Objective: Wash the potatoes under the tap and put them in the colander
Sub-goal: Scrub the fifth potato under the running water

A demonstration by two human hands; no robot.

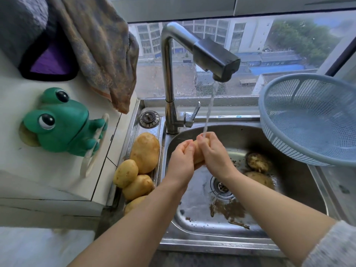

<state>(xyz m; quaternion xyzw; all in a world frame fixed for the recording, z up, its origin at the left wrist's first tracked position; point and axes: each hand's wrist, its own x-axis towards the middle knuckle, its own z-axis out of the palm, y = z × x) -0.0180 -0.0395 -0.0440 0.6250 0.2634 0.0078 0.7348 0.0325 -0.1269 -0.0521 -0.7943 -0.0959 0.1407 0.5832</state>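
Head view: both hands' fingers grip one potato (pixel 198 153) under the tap (pixel 215 56) stream.

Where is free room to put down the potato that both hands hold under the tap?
The blue colander right of the tap is empty: best spot. The sink floor near the front wall is bare but muddy. The left ledge is crowded with four potatoes; two dirty potatoes lie right of the drain.

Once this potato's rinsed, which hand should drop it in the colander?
Right, probably. The right hand grips the potato on the side nearer the colander, which rests at the right of the sink; the left hand would have to cross over.
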